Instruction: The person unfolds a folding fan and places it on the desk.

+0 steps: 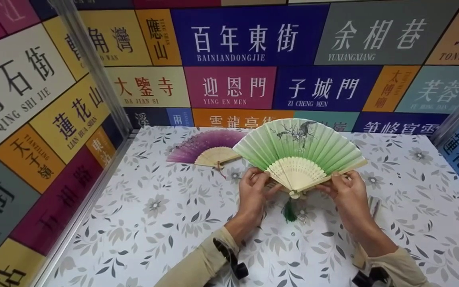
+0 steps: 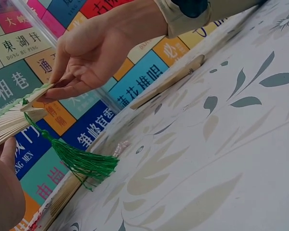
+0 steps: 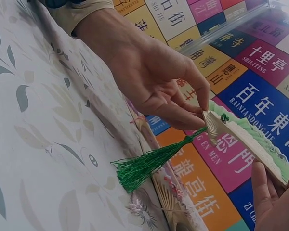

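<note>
From head: farther back, forward-down over table [image 1: 126, 223]. From left wrist: low, close, tilted, toward right hand [image 2: 94, 55]. From right: likewise, toward left hand [image 3: 149, 72]. Shared by all three: green tassel [image 2: 84, 156].

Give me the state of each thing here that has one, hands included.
Green fan: spread open, held up above the table.
Purple fan: spread open, lying on the table.
Green tassel: hanging from the green fan's pivot end.
Slim beige object: lying on the table; whether folded, unclear.
Left hand: pinching the green fan's left edge.
Right hand: pinching the green fan's right edge.
</note>
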Action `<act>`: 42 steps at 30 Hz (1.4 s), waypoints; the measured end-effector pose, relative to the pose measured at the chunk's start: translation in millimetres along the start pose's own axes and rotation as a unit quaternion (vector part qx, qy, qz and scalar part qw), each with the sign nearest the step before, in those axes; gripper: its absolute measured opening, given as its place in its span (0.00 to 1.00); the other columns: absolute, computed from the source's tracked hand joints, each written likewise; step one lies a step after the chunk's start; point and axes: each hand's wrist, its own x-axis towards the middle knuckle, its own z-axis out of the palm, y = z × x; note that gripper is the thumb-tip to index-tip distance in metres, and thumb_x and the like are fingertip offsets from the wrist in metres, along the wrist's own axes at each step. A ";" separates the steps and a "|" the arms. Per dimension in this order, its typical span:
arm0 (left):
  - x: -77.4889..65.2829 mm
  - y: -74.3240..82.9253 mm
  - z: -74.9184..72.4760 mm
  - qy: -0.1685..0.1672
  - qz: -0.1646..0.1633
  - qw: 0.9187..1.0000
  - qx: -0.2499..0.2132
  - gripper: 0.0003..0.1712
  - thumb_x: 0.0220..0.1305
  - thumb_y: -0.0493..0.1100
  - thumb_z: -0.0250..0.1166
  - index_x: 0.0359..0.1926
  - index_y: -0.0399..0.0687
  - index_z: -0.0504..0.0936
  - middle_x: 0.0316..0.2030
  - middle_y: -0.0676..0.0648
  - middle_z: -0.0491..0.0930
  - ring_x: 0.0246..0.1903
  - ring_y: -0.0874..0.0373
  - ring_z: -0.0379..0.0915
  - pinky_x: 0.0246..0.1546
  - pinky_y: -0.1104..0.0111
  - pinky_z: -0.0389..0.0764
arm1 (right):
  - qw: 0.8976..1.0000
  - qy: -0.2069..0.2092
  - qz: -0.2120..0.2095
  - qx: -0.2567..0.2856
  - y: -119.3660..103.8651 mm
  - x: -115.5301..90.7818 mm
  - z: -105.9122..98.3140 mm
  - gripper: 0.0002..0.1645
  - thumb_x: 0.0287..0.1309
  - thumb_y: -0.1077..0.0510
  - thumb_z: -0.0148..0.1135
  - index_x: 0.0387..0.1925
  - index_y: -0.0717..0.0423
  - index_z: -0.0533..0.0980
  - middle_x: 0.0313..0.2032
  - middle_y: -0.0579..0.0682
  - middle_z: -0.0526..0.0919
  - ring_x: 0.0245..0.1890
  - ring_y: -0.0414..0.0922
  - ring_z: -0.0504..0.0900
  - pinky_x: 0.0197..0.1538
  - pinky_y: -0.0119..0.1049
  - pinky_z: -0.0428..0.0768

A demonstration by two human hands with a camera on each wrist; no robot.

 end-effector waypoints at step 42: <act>3.0 5.2 -2.6 0.037 0.026 0.999 -0.022 0.11 0.68 0.34 0.59 0.49 0.37 0.71 0.45 0.43 0.80 0.48 0.52 0.82 0.52 0.53 0.88 | 0.999 -0.011 0.022 0.045 7.2 0.9 -0.6 0.31 0.73 0.55 0.55 0.70 0.58 0.55 0.48 0.56 0.85 0.45 0.47 0.88 0.59 0.38 0.85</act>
